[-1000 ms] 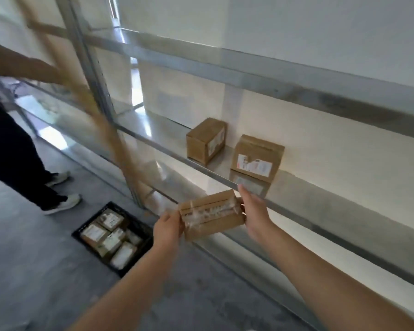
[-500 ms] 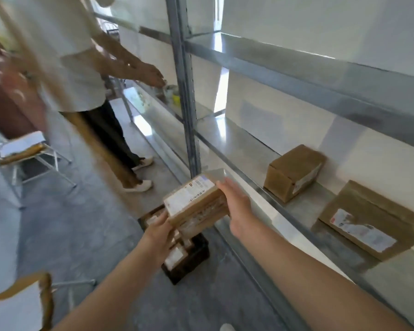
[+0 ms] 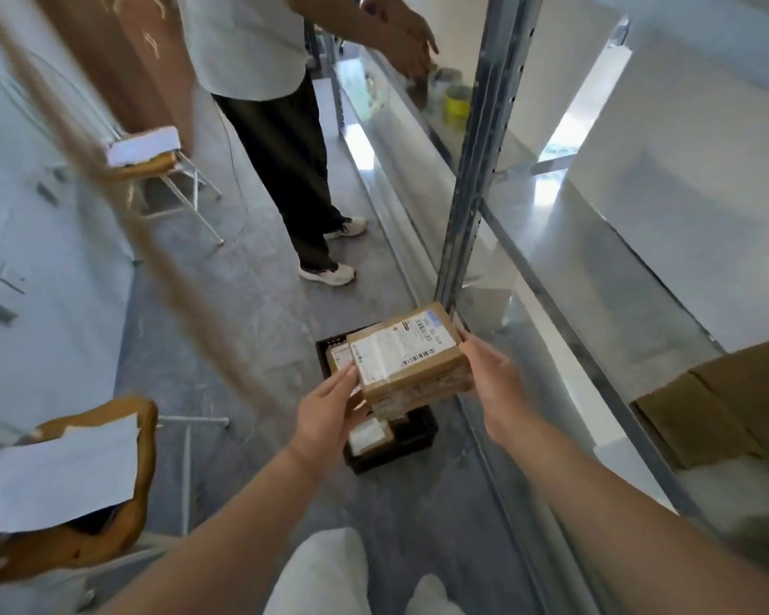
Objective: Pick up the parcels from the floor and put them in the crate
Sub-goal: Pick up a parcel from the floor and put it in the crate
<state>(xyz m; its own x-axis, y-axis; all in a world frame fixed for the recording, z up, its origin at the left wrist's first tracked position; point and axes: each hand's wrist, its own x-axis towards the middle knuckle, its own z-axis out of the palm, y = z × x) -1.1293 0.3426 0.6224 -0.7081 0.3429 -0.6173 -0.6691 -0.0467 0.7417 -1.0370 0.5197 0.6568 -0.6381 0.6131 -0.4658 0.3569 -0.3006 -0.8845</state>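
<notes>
Currently the left hand (image 3: 329,406) at seven o'clock and right hand (image 3: 496,383) at three are gripping the parcel (image 3: 422,375), its barcoded label (image 3: 396,350) illegible.

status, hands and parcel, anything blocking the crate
Left hand, right hand both holding brown cardboard parcel. Parcel over black plastic crate, labelled parcels inside. Nothing seen in the way.

Parcels (image 3: 367,435) crowd the crate (image 3: 420,430); shelf upright (image 3: 462,206) stands close beside.

The parcel (image 3: 411,361) hid most of the crate (image 3: 420,435) at frame centre; its label print was unreadably small. The top edge cut off a bystander (image 3: 280,139) above the waist.
</notes>
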